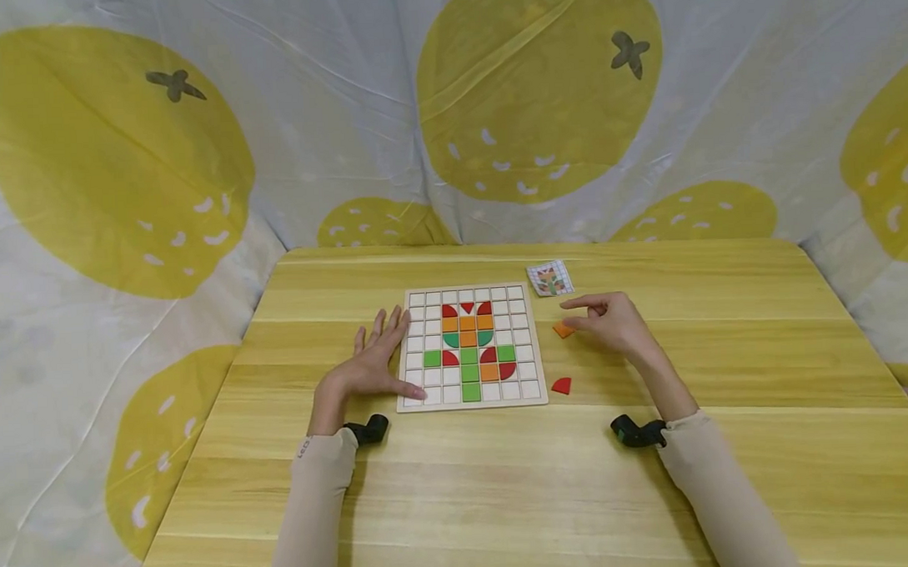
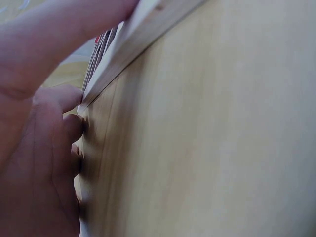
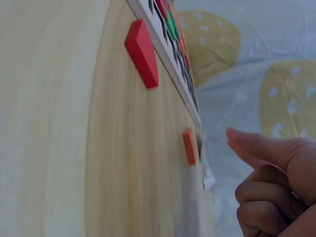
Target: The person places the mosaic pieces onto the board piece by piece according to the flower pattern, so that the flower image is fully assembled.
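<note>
A square wooden grid board lies on the table with green, red and orange tiles forming a flower. My left hand rests at its left side, thumb on the lower left corner and spread fingers along the edge. In the left wrist view the thumb lies against the board's rim. My right hand hovers just right of an orange tile, index finger and thumb apart with nothing between them. The right wrist view shows this orange tile on the table, separate from the hand.
A red quarter-round tile lies right of the board's lower corner. Behind the orange tile sits a small paper card with a printed flower pattern. A lemon-print curtain hangs past the table's far edge.
</note>
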